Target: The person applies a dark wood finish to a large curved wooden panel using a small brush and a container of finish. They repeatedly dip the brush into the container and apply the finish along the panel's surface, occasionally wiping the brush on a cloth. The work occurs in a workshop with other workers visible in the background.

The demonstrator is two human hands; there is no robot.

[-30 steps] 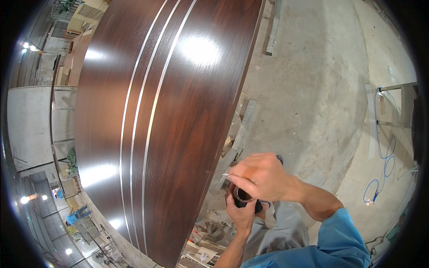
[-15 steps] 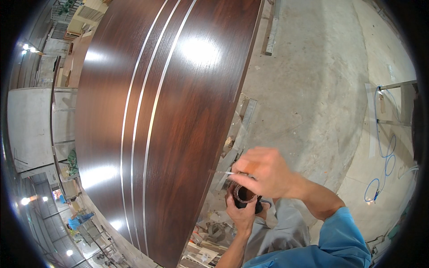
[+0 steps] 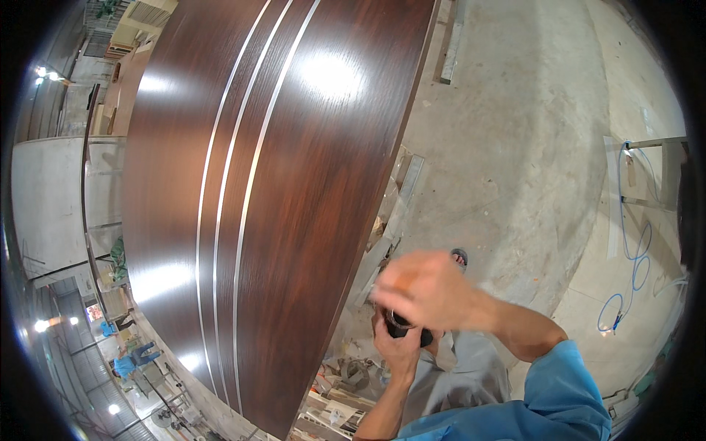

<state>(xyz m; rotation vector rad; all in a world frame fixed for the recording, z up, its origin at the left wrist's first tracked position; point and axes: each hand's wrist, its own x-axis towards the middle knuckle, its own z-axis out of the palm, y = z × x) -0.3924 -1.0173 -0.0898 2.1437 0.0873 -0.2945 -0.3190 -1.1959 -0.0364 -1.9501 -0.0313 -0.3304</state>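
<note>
Down near the bottom middle, just right of the big glossy dark brown wood panel with silver inlay strips (image 3: 279, 198), the left hand (image 3: 401, 349) is wrapped around a small black round object (image 3: 406, 329). The right hand (image 3: 426, 290) sits on top of it, blurry, so can't tell its grip. Dusty grey concrete floor (image 3: 529, 147) stretches off right, with a blue cable (image 3: 629, 279) lying far right.

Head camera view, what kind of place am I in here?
Probably a woodworking or furniture workshop: a big glossy dark wood panel with inlaid metal strips, a rough concrete floor with offcuts, and a blue hose.
</note>
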